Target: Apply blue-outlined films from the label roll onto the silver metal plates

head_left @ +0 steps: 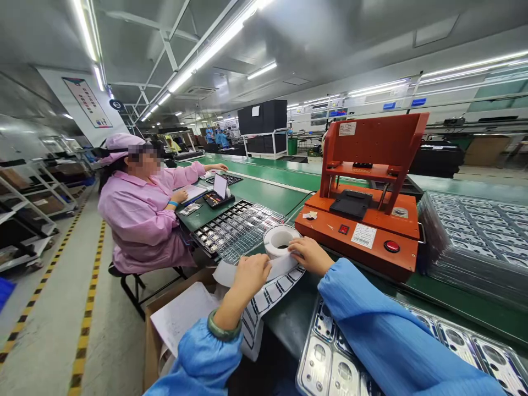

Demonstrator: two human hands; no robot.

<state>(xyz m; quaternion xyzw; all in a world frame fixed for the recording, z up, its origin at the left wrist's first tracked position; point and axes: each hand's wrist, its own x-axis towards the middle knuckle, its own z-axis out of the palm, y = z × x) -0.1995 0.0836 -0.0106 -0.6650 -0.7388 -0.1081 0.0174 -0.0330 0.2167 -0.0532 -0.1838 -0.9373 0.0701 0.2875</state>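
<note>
My left hand (249, 276) is closed, its fingers pinching the white label strip (264, 300) that unrolls from a white tape roll (280, 240) and hangs over the table's front edge. My right hand (310, 255) rests on the same strip right beside the roll, fingers curled down onto it. Both arms wear blue sleeves, and a green bangle sits on my left wrist. The strip carries rows of dark-outlined rectangular labels.
An orange press machine (363, 220) stands just behind the roll on the green table (264, 192). Clear trays of parts lie at left (237, 228), at right (474, 236) and under my right arm (330, 363). A person in pink (140, 209) sits to the left. A cardboard box (165, 319) stands below.
</note>
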